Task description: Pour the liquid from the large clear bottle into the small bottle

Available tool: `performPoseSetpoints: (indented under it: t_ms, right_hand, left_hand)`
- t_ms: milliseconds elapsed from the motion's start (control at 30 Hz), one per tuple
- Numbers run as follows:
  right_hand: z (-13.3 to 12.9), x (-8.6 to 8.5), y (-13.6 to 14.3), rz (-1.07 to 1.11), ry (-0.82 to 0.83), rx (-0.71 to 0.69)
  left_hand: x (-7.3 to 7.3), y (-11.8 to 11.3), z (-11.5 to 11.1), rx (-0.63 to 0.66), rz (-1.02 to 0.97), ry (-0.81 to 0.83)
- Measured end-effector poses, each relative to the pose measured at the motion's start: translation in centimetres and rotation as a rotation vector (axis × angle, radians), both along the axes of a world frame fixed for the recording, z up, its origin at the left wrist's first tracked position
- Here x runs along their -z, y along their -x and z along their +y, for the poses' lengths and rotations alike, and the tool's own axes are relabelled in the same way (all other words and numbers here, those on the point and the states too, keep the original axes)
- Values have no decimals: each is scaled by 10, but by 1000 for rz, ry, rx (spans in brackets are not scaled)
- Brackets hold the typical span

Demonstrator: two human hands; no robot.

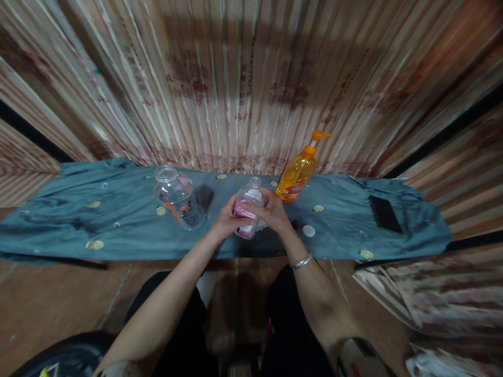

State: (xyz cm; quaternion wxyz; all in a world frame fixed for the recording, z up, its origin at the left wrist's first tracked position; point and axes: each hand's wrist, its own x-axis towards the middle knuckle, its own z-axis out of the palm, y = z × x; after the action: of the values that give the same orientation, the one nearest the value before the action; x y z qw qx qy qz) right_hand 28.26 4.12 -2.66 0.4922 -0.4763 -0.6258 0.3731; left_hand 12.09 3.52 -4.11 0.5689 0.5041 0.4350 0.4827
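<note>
Between my hands is a clear plastic bottle (254,195) with a pink and white label; its neck is uncapped and points up and away from me. My left hand (228,217) grips its left side, and my right hand (274,210) wraps round its right side with the thumb across the label. A larger clear open-mouthed bottle (184,204) with an orange label stands to the left. Just right of my hands is an orange pump bottle (296,175) holding yellow-orange liquid. Near my right wrist lies a round white cap (308,230). Something dark beside that wrist is mostly hidden.
A teal patterned cloth (129,209) covers the narrow table. On its right end lies a black phone (385,214). Striped curtains (243,89) hang close behind the table, with dark poles at both sides. My knees are below the front edge.
</note>
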Motion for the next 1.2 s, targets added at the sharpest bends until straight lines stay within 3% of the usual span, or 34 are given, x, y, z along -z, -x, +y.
performPoseSetpoints:
  t_ms: [233, 333, 400, 467, 533, 667, 867, 1200]
  right_hand:
    - [4, 12, 0, 141, 18, -163]
    - [14, 27, -17, 141, 12, -81]
    - [20, 38, -30, -155, 32, 60]
    - [23, 49, -40, -647, 44, 149]
    - [22, 59, -41, -801, 68, 166]
    - [19, 69, -30, -903, 83, 151]
    - [26, 64, -25, -908, 100, 128]
    - [27, 56, -31, -662, 185, 69]
  left_hand:
    - [-5, -3, -13, -64, 24, 55]
    - [-5, 7, -14, -163, 52, 74]
    - [-7, 17, -12, -241, 77, 74]
    - [-10, 27, -9, -309, 106, 68]
    - [-13, 36, -7, -349, 130, 60]
    - [-13, 43, -6, -386, 180, 44]
    - [-10, 42, -7, -380, 252, 33]
    - [-12, 39, -3, -398, 272, 34]
